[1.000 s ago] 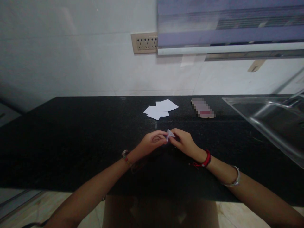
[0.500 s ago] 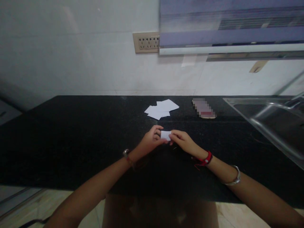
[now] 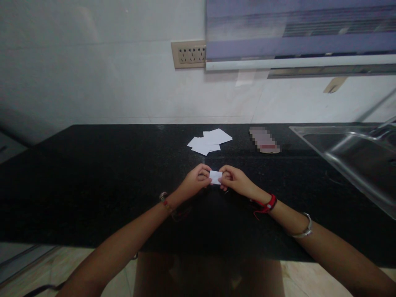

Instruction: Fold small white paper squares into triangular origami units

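A small white piece of paper [image 3: 215,177] is held up between my two hands, just above the dark countertop. My left hand [image 3: 198,180] pinches its left edge with thumb and fingers. On the opposite edge, my right hand [image 3: 234,180] grips it the same way, thumb in front and fingers curled behind. Whether the paper is folded is too small to tell. Beyond the hands, several white sheets of paper [image 3: 204,145] lie overlapping on the counter.
The black countertop [image 3: 93,173] runs along a tiled wall. A phone-like object [image 3: 264,140], partly pixelated, lies right of the sheets. A metal sink [image 3: 321,154] is set in at the far right. A socket panel [image 3: 189,54] and a purple blind [image 3: 297,33] are on the wall.
My left thumb has drawn back from across the paper's lower edge to its left edge. The right fingers have shifted slightly at the other side. The view has moved a little.
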A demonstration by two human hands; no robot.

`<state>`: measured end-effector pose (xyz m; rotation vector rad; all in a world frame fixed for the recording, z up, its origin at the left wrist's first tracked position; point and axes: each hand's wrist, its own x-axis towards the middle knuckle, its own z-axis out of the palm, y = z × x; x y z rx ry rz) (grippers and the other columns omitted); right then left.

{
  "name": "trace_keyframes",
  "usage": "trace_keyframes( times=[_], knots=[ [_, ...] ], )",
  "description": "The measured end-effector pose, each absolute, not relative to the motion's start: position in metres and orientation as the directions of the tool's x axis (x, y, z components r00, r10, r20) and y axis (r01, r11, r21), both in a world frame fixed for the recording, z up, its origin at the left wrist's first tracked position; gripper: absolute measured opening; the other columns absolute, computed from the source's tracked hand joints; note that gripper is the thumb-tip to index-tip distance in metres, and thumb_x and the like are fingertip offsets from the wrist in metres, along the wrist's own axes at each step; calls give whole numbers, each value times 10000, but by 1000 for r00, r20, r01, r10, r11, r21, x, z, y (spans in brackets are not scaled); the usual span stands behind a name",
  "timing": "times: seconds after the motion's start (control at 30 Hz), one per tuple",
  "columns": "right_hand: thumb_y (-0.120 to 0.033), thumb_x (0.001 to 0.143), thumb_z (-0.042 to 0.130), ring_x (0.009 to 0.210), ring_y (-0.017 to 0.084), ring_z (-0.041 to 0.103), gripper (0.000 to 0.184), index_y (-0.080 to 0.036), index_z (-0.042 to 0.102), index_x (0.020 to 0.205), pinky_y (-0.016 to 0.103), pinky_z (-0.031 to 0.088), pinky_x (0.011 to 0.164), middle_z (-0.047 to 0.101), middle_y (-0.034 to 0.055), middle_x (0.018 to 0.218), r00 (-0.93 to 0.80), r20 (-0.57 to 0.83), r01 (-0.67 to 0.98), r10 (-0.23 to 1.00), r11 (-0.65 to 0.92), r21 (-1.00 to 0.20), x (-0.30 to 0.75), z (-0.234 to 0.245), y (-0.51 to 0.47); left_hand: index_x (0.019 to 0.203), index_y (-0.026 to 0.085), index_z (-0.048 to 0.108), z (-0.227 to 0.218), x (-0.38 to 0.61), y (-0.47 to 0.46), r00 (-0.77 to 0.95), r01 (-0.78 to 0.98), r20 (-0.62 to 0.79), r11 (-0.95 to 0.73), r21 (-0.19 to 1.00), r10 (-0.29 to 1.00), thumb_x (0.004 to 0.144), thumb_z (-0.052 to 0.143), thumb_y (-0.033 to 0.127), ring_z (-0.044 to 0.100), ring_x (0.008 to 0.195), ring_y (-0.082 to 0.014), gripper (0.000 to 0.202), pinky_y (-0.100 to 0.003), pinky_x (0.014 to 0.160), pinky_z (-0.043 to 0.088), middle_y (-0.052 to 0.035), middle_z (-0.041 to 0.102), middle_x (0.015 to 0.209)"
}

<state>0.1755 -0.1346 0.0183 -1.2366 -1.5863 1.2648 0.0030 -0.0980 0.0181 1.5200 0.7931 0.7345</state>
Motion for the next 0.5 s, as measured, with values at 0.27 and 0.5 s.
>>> trace_keyframes(
  times=[0.27, 0.5],
  knots=[
    [-224, 689, 603, 616, 93, 530, 319, -180, 514, 992, 199, 433, 516, 556, 32, 825, -375, 301, 538, 877, 470, -699, 185, 25, -135, 836, 160, 416, 11, -1, -91, 542, 98, -2, -60, 993, 840, 641, 562, 125, 549, 570, -71, 246, -150, 466, 375, 41, 515, 692],
    [-241, 788, 499, 812, 142, 526, 141, -190, 602, 870, 271, 444, 723, 534, 54, 879, -513, 393, 595, 764, 646, -478, 189, 26, -134, 735, 133, 522, 14, -3, -92, 591, 242, -3, -174, 955, 807, 696, 538, 200, 514, 543, -76, 80, -174, 479, 383, 23, 538, 622]
  ],
)
